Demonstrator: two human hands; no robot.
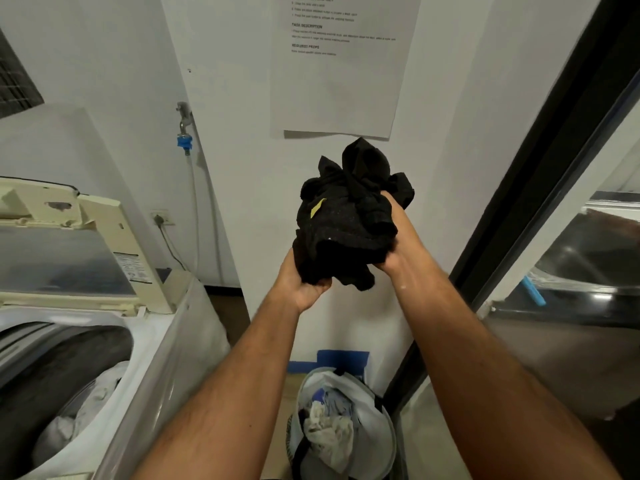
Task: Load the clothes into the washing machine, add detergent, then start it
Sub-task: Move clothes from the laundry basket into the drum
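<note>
both hands, left hand (304,289) and right hand (393,237), grip black clothes bundle (349,216) mid-air above laundry basket (384,441); washing machine (152,344) lid open, partly loaded; detergent, start left.

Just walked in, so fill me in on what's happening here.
A person is loading laundry. Both hands, left hand and right hand, grip a bunched black garment held up in front of the white wall. The white top-loading washing machine to the left stands with its lid open and pale clothes already in the drum. On the floor below, a white mesh laundry basket still holds more clothes.
</note>
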